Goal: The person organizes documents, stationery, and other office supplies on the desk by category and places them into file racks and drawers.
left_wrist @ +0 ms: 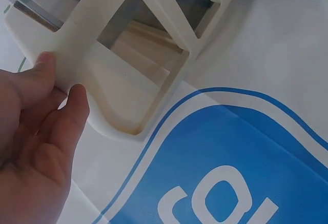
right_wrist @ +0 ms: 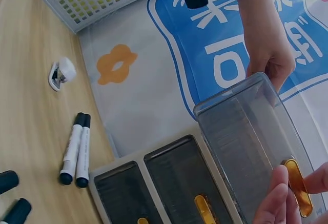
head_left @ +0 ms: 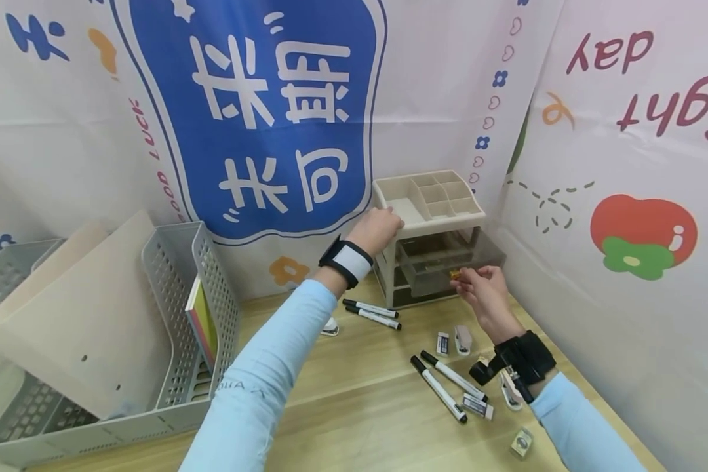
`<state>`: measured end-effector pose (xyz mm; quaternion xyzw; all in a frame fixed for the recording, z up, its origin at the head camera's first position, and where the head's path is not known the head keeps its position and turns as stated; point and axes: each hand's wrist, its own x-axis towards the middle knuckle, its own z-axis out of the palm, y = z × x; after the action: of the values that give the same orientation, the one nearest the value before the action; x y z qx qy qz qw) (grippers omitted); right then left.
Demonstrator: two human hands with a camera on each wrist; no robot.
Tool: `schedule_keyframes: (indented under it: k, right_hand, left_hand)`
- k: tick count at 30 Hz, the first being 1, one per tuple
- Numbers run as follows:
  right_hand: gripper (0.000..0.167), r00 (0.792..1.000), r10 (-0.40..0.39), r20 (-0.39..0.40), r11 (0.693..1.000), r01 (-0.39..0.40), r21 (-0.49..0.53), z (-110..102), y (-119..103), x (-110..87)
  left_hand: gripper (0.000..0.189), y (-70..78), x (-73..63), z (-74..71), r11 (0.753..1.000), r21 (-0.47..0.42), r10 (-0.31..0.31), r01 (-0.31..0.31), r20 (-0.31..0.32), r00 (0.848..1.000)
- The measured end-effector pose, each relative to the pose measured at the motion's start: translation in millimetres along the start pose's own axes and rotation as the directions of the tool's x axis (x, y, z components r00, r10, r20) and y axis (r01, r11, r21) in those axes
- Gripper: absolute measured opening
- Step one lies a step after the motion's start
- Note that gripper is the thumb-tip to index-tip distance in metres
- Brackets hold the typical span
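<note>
A cream desktop drawer organizer with a sectioned top tray stands against the back wall. My left hand grips its upper left edge; in the left wrist view the thumb and fingers are at the cream frame. The organizer's top clear grey drawer is pulled out. On its front is an amber handle, which my right hand pinches between thumb and fingers. Two lower drawers with similar handles sit in the frame, pushed in.
Two markers and a white stapler lie left of the organizer. Nearer me are more markers, erasers, pinkish staplers and a small sharpener-like item. A grey file rack holding folders stands left. Printed cloth walls close in behind and right.
</note>
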<state>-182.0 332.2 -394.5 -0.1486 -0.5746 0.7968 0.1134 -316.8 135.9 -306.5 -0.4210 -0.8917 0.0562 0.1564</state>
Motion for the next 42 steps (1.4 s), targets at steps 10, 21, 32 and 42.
schedule_keyframes:
  k: [10,21,32,42]
  right_hand:
    - [0.028,1.0,-0.008,0.029,1.0,0.007,0.023,-9.5,7.2,-10.7]
    - [0.03,0.997,0.039,0.065,0.999,-0.037,-0.03,-22.7,13.1,-22.4]
    - [0.026,0.976,0.041,0.212,0.936,0.037,-0.35,-59.9,30.9,-34.1]
    - [0.027,0.937,0.004,0.35,0.452,0.311,-0.836,-84.1,55.2,-32.5]
  left_hand:
    - [0.023,-1.9,-2.8,1.6,0.999,-0.023,-0.022,0.022,0.015,1.0]
    - [0.025,3.5,-1.9,4.6,1.0,0.007,-0.01,0.009,0.023,1.0]
    - [0.025,1.6,1.9,-0.3,1.0,-0.011,-0.007,0.006,-0.009,1.0]
    - [0.024,1.9,1.6,-5.7,1.0,-0.001,-0.009,0.009,0.01,1.0]
